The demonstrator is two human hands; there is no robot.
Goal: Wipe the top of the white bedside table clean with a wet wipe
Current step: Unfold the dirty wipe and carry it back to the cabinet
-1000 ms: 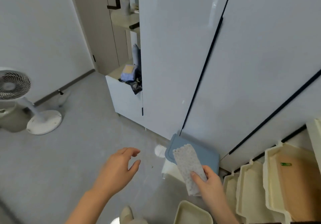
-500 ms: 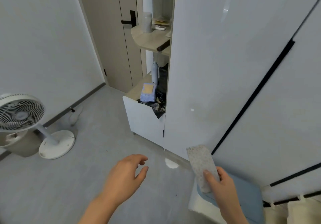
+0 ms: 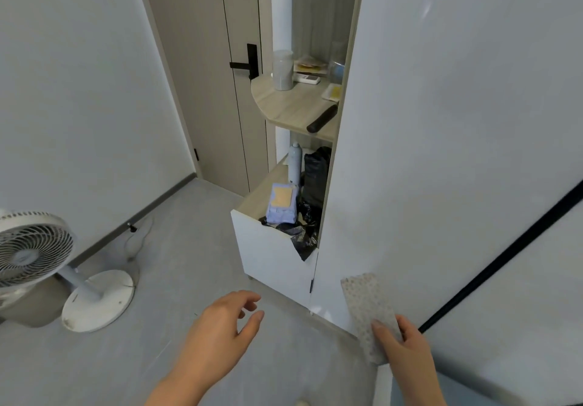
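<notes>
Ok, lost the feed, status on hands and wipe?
Right hand holding wet wipe. Left hand open, empty. Bedside table not in view. Fan on floor, left.

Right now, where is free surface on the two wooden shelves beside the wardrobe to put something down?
On the upper shelf, the front-left curve is bare, bordered by the grey cup behind and the black stick at right. The lower shelf is free only in a strip along its left edge; the blue pack, bottle and black bags crowd the rest.
</notes>
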